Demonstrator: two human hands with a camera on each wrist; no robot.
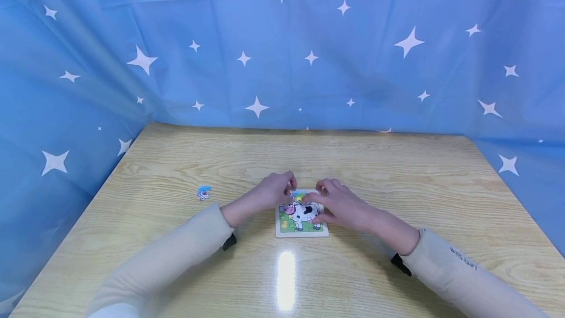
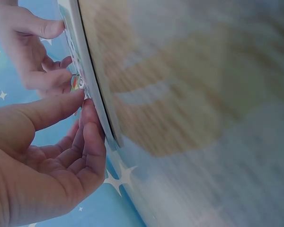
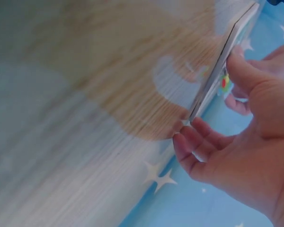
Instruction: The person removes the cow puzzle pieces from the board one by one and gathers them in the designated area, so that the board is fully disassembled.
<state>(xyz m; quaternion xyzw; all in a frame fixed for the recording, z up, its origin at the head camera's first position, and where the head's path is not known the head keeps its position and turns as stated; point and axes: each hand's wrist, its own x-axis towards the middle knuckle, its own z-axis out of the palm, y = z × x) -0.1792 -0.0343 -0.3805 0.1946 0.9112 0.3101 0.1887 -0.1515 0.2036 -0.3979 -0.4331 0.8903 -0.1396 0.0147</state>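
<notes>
A square cow jigsaw puzzle (image 1: 304, 233) in a pale-rimmed tray lies flat on the table, between both hands. At its upper left, my left hand (image 1: 277, 191) pinches a small colourful puzzle piece (image 2: 77, 82) between thumb and fingers. The piece stands tilted over the puzzle, its lower part hidden by the fingertips. My right hand (image 1: 342, 203) rests on the puzzle's right side, thumb on the picture, other fingers bent around the upper right corner. Its index finger reaches close to the piece; contact is unclear. Another puzzle piece (image 1: 203, 193), blue and white, lies apart on the left.
The wood-grain table (image 1: 397, 171) runs back to a blue curtain (image 1: 282, 38) with white stars, which also hangs along the sides. A bright light reflection (image 1: 286, 281) shows on the tabletop in front of the puzzle.
</notes>
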